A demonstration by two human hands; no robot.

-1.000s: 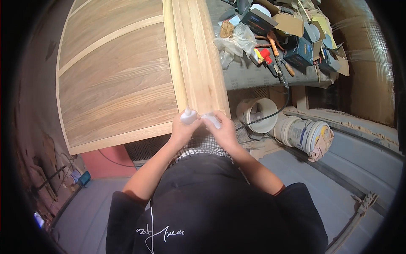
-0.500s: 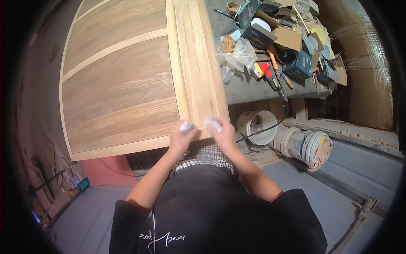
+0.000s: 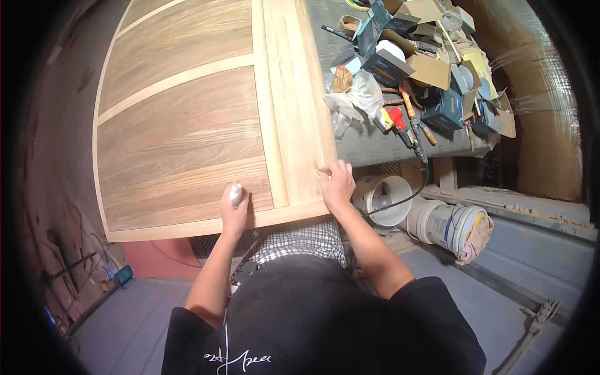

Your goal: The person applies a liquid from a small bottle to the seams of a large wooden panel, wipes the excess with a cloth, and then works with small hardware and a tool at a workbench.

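Note:
A large framed wooden panel (image 3: 187,131) with brown inset boards and pale rails lies before me. My left hand (image 3: 234,209) rests, fingers closed, on the lower part of the brown inset near the front rail. Something white (image 3: 235,194) shows at its fingers; I cannot tell whether it is a wrap on a finger or a piece being held. My right hand (image 3: 339,184) is closed over the right edge of the pale side rail (image 3: 303,125), close to the front corner. A smaller bit of white shows at its fingertips. What lies inside either hand is hidden.
A grey-topped bench (image 3: 375,147) on the right carries open cardboard boxes (image 3: 431,69), a plastic bag (image 3: 362,94) and a red-and-black tool (image 3: 398,122) with a dark hose. Below stand a white bucket (image 3: 389,194) and a lidded pail (image 3: 450,226) lying tilted.
My hands, close together at the panel's front corner before, have moved apart. The left went left onto the brown inset; the right shifted slightly right and farther up along the edge.

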